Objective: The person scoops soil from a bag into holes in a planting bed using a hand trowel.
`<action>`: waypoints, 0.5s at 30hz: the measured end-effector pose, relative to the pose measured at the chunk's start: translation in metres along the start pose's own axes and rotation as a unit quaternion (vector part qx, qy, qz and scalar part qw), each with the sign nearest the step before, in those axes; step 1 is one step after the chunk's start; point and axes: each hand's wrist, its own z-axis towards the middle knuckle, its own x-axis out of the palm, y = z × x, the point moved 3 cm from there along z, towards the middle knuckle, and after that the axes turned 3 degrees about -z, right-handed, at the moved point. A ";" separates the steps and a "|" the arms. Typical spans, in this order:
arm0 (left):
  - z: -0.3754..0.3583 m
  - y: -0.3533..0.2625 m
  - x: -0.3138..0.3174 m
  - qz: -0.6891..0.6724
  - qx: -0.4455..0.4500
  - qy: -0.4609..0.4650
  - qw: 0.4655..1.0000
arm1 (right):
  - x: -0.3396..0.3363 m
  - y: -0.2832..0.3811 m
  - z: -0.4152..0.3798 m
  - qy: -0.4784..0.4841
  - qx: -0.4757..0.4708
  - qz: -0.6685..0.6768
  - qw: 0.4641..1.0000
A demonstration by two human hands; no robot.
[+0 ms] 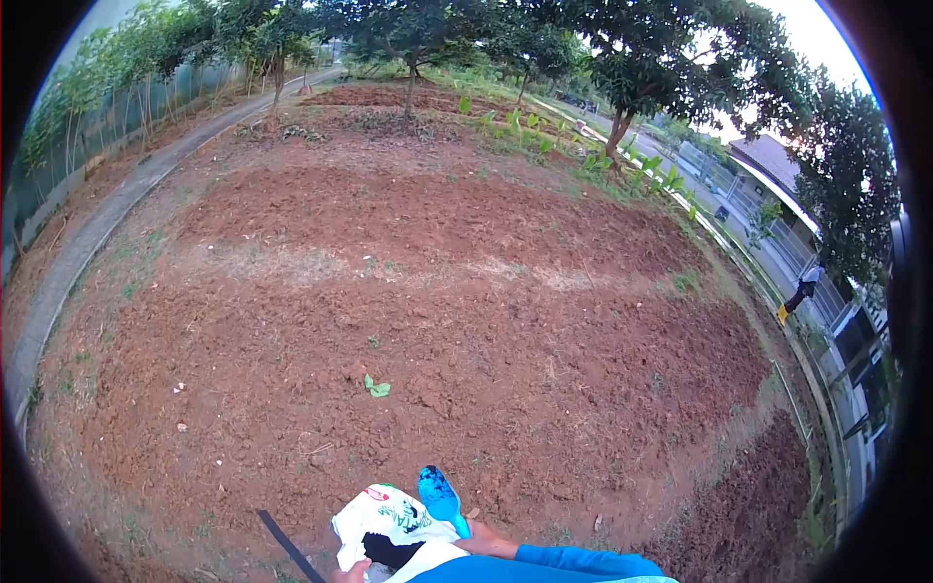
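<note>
A white printed plastic bag [381,510] lies at the bottom middle of the head view, its mouth showing dark, soil-like material [392,550]. My left hand [351,571] grips the bag's near edge, with only part of the fingers in the picture. Closed around a blue hand trowel [440,496], my right hand [489,542] is at the bag's right side. The trowel's blade points up and away, with dark bits of soil on it. A blue sleeve [583,561] covers my right arm.
Tilled reddish soil [466,360] spreads ahead, with a small green plant [376,387] on it. A dark strap or bar [291,546] lies left of the bag. A paved path [102,228] curves along the left. Trees [622,117] stand behind; a person [803,290] is at far right.
</note>
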 end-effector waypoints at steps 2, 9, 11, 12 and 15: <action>0.005 -0.007 -0.011 0.001 0.010 0.015 1.000 | 0.010 -0.016 0.003 -0.066 -0.005 -0.002 0.998; 0.018 -0.023 -0.062 -0.011 0.030 0.058 0.998 | 0.061 -0.008 -0.024 -0.132 0.045 -0.010 0.990; 0.015 -0.021 -0.081 -0.017 0.028 0.062 0.998 | 0.079 -0.010 -0.024 -0.137 0.037 -0.008 0.990; 0.013 -0.021 -0.091 -0.020 0.027 0.063 0.997 | 0.087 -0.014 -0.021 -0.138 0.047 0.004 0.989; 0.007 -0.020 -0.122 -0.030 0.029 0.066 0.997 | 0.116 -0.008 -0.020 -0.135 0.037 0.062 0.988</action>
